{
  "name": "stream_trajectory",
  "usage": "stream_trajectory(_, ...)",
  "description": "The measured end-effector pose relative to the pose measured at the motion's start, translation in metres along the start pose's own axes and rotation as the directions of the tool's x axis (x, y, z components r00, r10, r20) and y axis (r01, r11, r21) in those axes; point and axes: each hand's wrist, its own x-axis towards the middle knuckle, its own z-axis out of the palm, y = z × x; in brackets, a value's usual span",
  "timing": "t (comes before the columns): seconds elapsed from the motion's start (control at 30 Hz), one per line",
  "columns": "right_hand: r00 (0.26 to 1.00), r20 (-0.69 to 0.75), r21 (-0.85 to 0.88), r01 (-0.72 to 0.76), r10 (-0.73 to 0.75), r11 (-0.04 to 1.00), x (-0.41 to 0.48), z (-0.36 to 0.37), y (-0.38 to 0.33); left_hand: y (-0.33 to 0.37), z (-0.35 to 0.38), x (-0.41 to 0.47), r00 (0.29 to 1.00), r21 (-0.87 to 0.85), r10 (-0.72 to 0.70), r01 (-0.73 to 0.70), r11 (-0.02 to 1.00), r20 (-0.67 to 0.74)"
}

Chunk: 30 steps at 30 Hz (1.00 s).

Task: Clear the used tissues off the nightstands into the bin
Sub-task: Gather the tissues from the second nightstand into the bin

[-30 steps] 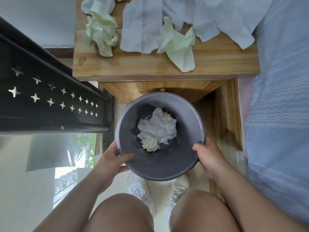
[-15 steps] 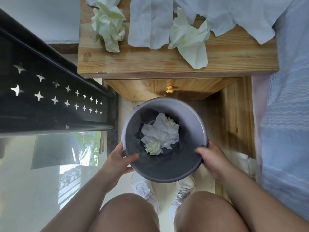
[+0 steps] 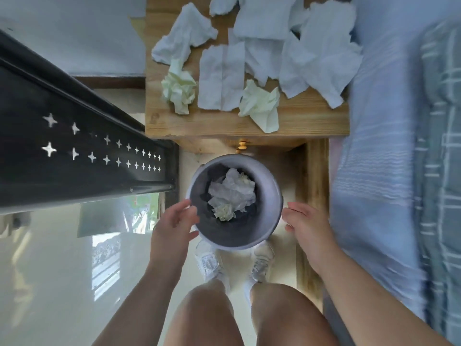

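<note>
Bin set on the floor before a nightstand, both hands spread at its rim.

The left hand [image 3: 174, 222] lies with fingers apart against the lower-left rim of the grey bin [image 3: 270, 186], thumb just over the edge; the right hand [image 3: 305, 223] is open beside the lower-right rim, and motion blur leaves it unclear whether it touches. Neither hand clamps anything. The bin stands at frame centre, directly below the front edge of the worktop [image 3: 219, 123], probably so tissues can be dropped a short way. A wad of crumpled tissues [image 3: 233, 193] already lies inside. On the worktop, at upper centre, used tissues remain: a pale yellow ball [image 3: 178, 92] at left, a flat white sheet [image 3: 220, 78], a yellow crumple [image 3: 262, 106], and white sheets [image 3: 321, 53] toward the bed [image 3: 384, 146] at right.
</note>
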Motion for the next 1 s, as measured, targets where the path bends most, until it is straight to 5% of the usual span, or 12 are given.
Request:
stream_trajectory(0.17,0.997,0.083,0.113,-0.016,0.007,0.993,-0.059,-0.039,-0.082,0.067,0.001,-0.060,0.998,-0.050,0.008,-0.005,0.999,0.064)
stream_trajectory(0.6,0.946,0.117,-0.071,0.311,-0.301,0.948,-0.013,-0.057,-0.207,0.189,0.018,-0.037,0.990,-0.041,0.141,-0.141,0.989,-0.006)
stream_trajectory(0.8,0.783,0.254,-0.300,0.621,-0.567,0.724,0.027,-0.014,-0.205,0.201,0.047,0.024,0.938,0.290,0.329,-0.288,0.913,-0.105)
stream_trajectory(1.0,0.683,0.285,-0.543,0.693,-0.673,0.474,0.052,0.016,-0.192,0.203,0.058,0.071,0.868,0.525,0.493,-0.391,0.756,-0.065)
